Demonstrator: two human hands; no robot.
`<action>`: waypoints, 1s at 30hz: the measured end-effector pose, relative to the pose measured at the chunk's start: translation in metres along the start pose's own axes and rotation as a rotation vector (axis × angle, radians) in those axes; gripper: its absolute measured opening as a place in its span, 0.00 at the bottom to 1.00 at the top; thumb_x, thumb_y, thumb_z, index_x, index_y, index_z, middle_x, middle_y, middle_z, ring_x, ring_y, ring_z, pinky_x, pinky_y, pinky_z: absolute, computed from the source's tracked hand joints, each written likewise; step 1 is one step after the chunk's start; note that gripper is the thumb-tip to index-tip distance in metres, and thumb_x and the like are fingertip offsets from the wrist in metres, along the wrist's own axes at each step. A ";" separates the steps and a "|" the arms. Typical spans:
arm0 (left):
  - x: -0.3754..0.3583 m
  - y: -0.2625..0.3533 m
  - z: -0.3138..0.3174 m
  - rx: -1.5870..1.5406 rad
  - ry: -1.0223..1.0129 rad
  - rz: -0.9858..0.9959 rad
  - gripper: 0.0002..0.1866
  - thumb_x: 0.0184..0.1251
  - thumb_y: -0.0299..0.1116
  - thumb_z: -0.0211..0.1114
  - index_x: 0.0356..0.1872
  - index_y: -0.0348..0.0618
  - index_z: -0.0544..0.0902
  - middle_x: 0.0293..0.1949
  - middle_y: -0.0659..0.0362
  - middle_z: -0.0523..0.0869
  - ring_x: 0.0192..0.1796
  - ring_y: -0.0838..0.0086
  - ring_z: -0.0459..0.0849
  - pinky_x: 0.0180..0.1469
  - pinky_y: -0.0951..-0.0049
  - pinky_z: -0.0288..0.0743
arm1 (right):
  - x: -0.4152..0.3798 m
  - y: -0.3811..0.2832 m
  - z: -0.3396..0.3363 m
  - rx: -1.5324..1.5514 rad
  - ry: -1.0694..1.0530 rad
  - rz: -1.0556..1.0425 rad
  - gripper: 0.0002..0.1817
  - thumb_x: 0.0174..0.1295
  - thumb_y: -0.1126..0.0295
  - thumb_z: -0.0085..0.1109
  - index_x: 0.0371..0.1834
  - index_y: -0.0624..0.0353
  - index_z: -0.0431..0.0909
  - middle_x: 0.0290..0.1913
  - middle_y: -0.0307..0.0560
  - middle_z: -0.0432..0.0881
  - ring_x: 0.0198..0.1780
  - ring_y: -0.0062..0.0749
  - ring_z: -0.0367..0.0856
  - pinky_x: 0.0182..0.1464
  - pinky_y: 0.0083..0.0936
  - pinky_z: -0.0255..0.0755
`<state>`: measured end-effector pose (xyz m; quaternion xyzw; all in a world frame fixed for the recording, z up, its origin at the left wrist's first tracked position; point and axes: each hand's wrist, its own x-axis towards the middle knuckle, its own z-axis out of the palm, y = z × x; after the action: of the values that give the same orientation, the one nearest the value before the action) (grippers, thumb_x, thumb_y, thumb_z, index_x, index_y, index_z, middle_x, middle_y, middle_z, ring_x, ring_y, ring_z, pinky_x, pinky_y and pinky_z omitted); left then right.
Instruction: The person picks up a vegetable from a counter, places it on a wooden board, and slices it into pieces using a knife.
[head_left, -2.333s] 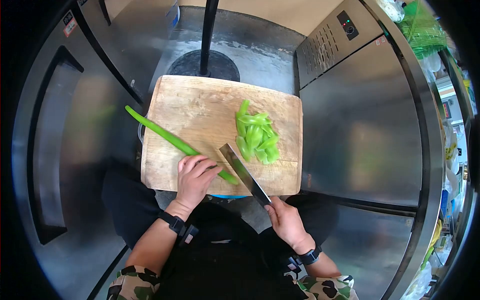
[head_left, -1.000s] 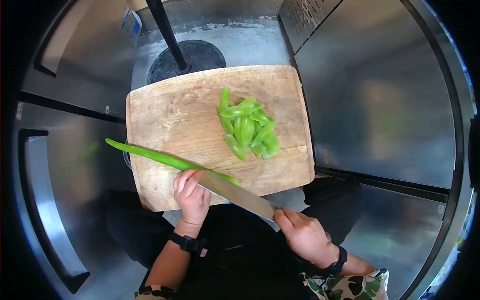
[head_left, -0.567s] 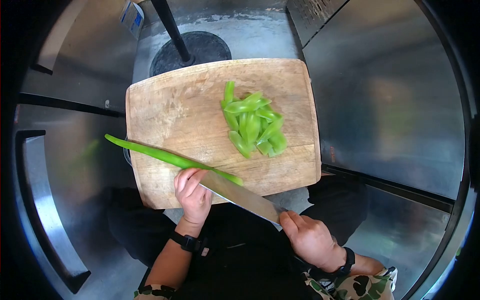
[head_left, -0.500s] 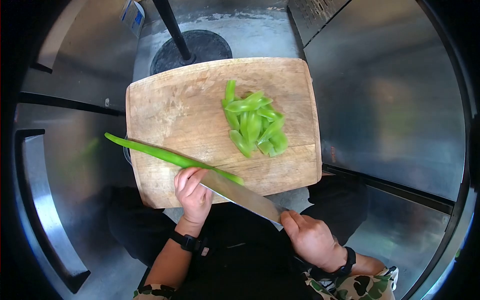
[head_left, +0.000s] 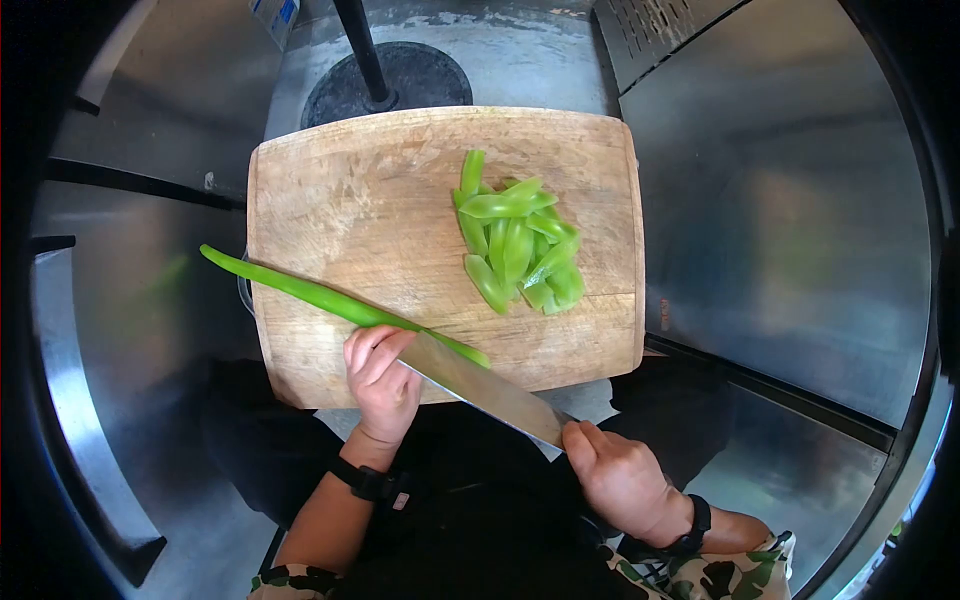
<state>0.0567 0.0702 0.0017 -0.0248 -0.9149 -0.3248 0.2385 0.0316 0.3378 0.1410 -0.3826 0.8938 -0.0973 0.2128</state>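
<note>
A long, glossy green vegetable stalk (head_left: pixel 300 288) lies slantwise across the lower left of the wooden cutting board (head_left: pixel 340 200), its thin end jutting past the left edge. Curled fingers of my left hand (head_left: pixel 384 385) grip the stalk near its thicker end, beside the blade tip. In my right hand (head_left: pixel 622 478) is the handle of a broad-bladed kitchen knife (head_left: pixel 480 385). The blade slants over the board's front edge, its far end against or just over the stalk and hiding part of it. A pile of cut green slices (head_left: pixel 518 245) rests right of the board's middle.
Steel cabinet fronts stand close on the left (head_left: pixel 130 260) and right (head_left: pixel 780 220). Behind the board, a black pole rises from a round dark base (head_left: pixel 420 85) on the floor. My legs are below the board's front edge.
The view has shifted slightly, so the board sits a little higher in the picture. Both hands, the knife and the stalk keep nearly the same places relative to one another.
</note>
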 end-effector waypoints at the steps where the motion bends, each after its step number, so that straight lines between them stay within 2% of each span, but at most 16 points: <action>1: 0.000 0.000 0.000 0.001 0.002 -0.005 0.11 0.41 0.19 0.70 0.31 0.38 0.83 0.41 0.58 0.85 0.47 0.60 0.82 0.54 0.56 0.71 | 0.000 0.000 0.001 0.000 0.000 0.000 0.13 0.57 0.77 0.59 0.45 0.65 0.73 0.32 0.45 0.78 0.25 0.28 0.82 0.25 0.23 0.78; 7: 0.002 0.001 0.000 0.002 0.012 -0.014 0.12 0.41 0.18 0.70 0.32 0.38 0.84 0.40 0.58 0.85 0.47 0.60 0.82 0.54 0.56 0.71 | 0.006 0.003 0.001 0.053 -0.021 -0.001 0.12 0.58 0.77 0.58 0.44 0.65 0.73 0.33 0.46 0.79 0.26 0.32 0.84 0.25 0.24 0.79; 16: -0.001 0.002 0.000 0.047 0.002 -0.014 0.10 0.42 0.23 0.76 0.30 0.42 0.87 0.38 0.59 0.86 0.48 0.61 0.81 0.55 0.57 0.71 | 0.045 0.010 0.035 0.112 0.023 0.022 0.09 0.60 0.77 0.56 0.44 0.61 0.71 0.34 0.50 0.80 0.28 0.41 0.86 0.27 0.30 0.80; 23: 0.002 0.007 -0.001 0.012 -0.008 -0.028 0.10 0.43 0.23 0.75 0.30 0.43 0.87 0.38 0.60 0.86 0.47 0.62 0.81 0.57 0.58 0.70 | 0.018 0.006 0.019 0.251 0.109 0.104 0.12 0.59 0.79 0.55 0.46 0.62 0.71 0.37 0.51 0.80 0.31 0.44 0.85 0.31 0.33 0.81; 30: 0.001 0.003 0.000 0.031 0.004 0.002 0.11 0.43 0.20 0.72 0.32 0.40 0.85 0.39 0.58 0.86 0.47 0.59 0.82 0.56 0.56 0.71 | -0.005 0.001 0.012 0.140 0.037 0.071 0.13 0.57 0.78 0.57 0.46 0.62 0.73 0.37 0.48 0.80 0.30 0.35 0.86 0.29 0.26 0.81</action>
<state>0.0568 0.0728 0.0041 -0.0215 -0.9193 -0.3102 0.2411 0.0393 0.3419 0.1309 -0.3329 0.9017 -0.1590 0.2256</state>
